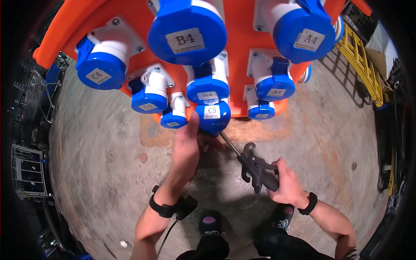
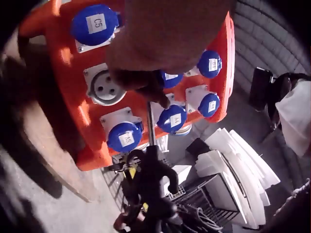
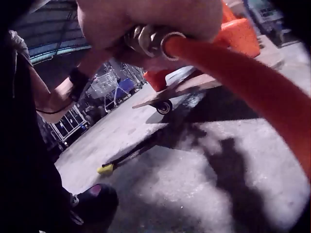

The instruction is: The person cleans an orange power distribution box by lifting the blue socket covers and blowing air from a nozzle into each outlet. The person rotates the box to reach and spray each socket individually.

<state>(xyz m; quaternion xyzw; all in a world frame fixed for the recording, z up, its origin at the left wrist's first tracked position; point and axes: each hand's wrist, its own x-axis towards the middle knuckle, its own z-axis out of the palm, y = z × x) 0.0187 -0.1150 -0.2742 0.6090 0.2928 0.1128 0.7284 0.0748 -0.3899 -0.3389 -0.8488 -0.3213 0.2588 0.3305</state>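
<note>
We see the right hand point(image 1: 289, 184) wrapped around the grip of a black air gun point(image 1: 255, 170), whose slim metal nozzle point(image 1: 230, 143) slants up toward the lower middle of an orange socket box point(image 1: 239, 82). The nozzle's end lies just beneath a raised blue cap point(image 1: 212, 118) with a white label. We find the left hand point(image 1: 184, 145) at that cap, its thumb along the cap's edge; the other fingers are partly hidden under it, so we cannot tell whether they close around anything. From the left wrist we make out an uncovered three-hole socket point(image 2: 104, 89) beside that hand, and capped blue sockets around it. The right wrist view shows us a metal fitting point(image 3: 146, 41) joining an orange hose point(image 3: 243, 77) at the right hand. Below the box we see a wooden board point(image 1: 242, 128) above the concrete floor point(image 1: 104, 143), and a yellow ladder point(image 1: 362, 63) stands off to the right.
</note>
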